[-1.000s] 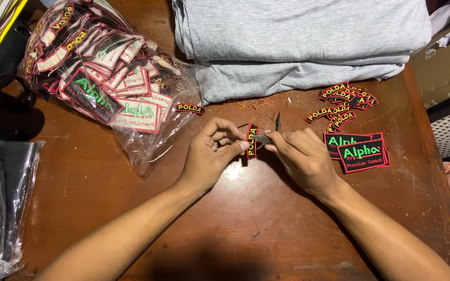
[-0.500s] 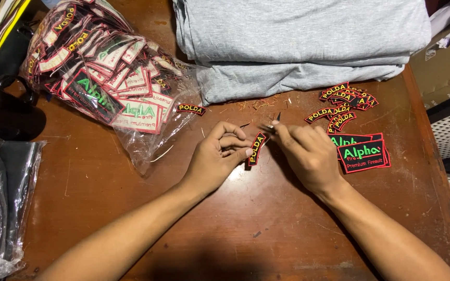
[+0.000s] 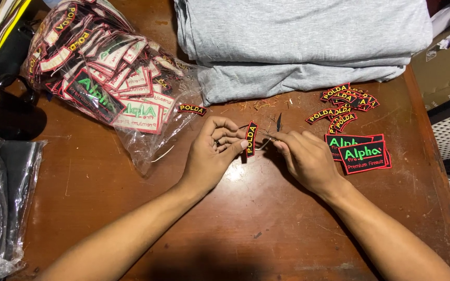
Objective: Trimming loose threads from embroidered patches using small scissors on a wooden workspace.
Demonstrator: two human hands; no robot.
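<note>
Nearest the camera, two bare forearms are reaching up over the brown wooden table (image 3: pixel 131 208). The left hand (image 3: pixel 212 156) is pinching a small curved black patch (image 3: pixel 250 139) with a red edge and yellow lettering between thumb and fingertips, holding it upright just above the tabletop. The right hand (image 3: pixel 305 158) is closing its fingers on a pair of small thread snips (image 3: pixel 276 127), whose dark tip is pointing up right beside the patch. Just right of that hand, a short stack of rectangular black patches (image 3: pixel 363 154) with green lettering is lying flat. Beyond it, a loose heap of curved patches (image 3: pixel 345 104) is sitting near the table's right edge. At far left, a clear plastic bag of patches (image 3: pixel 100 83) is slumping open. Farthest back, folded grey cloth (image 3: pixel 298 41) is lying stacked.
</note>
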